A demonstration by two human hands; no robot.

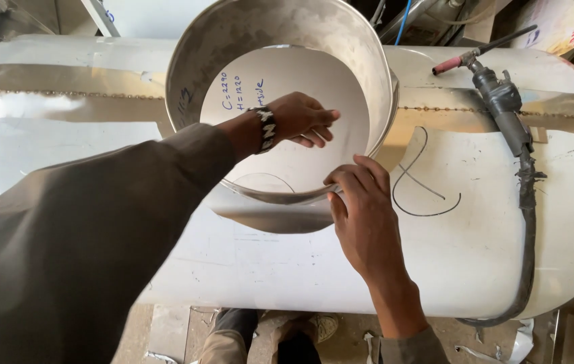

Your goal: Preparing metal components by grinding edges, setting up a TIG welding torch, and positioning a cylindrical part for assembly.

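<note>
the head view looks down on a short, open steel ring (375,74), a wide sheet-metal collar that stands tilted on a large white metal tank (476,249) lying on its side. the ring sits over a round hole cut in the tank's skin, and its near rim overhangs the lower edge of that hole.

the left hand (304,120) reaches in over the near rim and is inside the ring, fingers loosely curled and spread, closed on nothing; whether the fingertips touch the ring's far inner wall cannot be told. a black-and-white beaded wristband (267,128) sits on that wrist, just inside the ring, and a dark brown sleeve (84,236) runs from it toward the near left of the ring.

the right hand (361,202) lies at the ring's near rim, on its right side, with the thumb and forefinger pinching or pressing the rim's edge; its grip on the rim is light, with the other fingers resting on the tank just beside the ring.

right of the ring, a black marker curve (428,189) is drawn on the tank. further right of the ring, a grey welding torch (503,101) with a reddish tip lies on the tank, its dark hose (526,256) trailing down toward the near edge. below the ring, past the tank's near edge, a shoe (324,327) shows on the floor.
</note>
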